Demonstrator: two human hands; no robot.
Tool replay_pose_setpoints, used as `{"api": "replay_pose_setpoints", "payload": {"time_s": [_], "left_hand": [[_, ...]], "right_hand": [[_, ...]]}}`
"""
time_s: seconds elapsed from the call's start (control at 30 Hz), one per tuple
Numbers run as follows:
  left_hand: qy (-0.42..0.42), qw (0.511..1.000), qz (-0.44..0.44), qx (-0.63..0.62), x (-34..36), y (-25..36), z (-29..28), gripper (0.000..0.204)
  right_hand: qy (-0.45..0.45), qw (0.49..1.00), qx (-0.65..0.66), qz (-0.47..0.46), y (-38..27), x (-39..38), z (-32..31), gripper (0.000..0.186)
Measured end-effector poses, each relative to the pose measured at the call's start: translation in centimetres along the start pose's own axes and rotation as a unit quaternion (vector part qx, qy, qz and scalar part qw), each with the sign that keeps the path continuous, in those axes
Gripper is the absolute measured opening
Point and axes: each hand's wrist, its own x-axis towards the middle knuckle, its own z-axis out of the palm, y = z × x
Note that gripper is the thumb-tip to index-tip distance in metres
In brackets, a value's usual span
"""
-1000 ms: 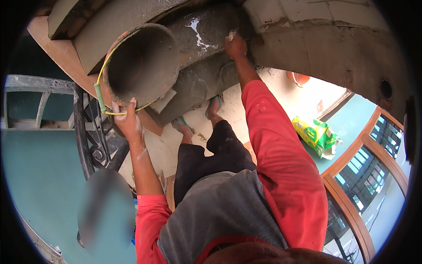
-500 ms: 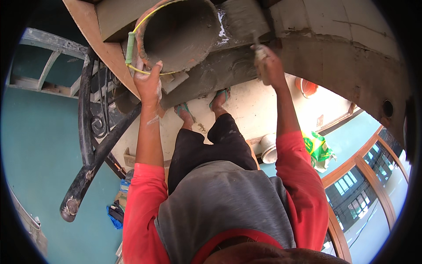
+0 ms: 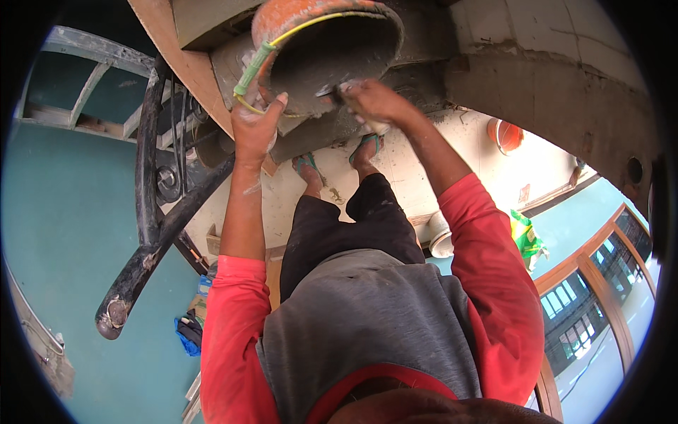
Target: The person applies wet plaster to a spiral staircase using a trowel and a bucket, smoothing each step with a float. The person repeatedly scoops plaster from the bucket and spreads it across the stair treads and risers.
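Since the earlier frame, I see the right hand (image 3: 381, 102) has come leftward to the orange bucket's (image 3: 318, 53) mouth. From the left, my view gives a dark railing (image 3: 150, 166) beside the left hand (image 3: 253, 134), which is curled on the near rim, thumb up, some fingers hidden. The bucket tilts just beyond that hand. The right hand closes around a handled tool (image 3: 374, 126), its blurred end at the rim; a red pail (image 3: 506, 136) stands farther right.

The bucket (image 3: 289, 18) looks plastic, its inside matt and rough
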Motion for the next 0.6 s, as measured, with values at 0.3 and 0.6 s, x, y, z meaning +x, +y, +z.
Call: {"api": "replay_pose_setpoints", "payload": {"time_s": [0.3,0.6], "left_hand": [[-0.028,0.994,-0.08,-0.063,-3.0,-4.0,-1.1,0.051],[0.079,0.936,-0.074,-0.335,-3.0,-4.0,-1.8,0.069]], "right_hand": [[-0.147,0.888,0.434,0.04,-1.4,1.1,5.6,0.038],[0.051,0.927,0.344,-0.144,-2.2,-5.8,6.3,0.041]]}}
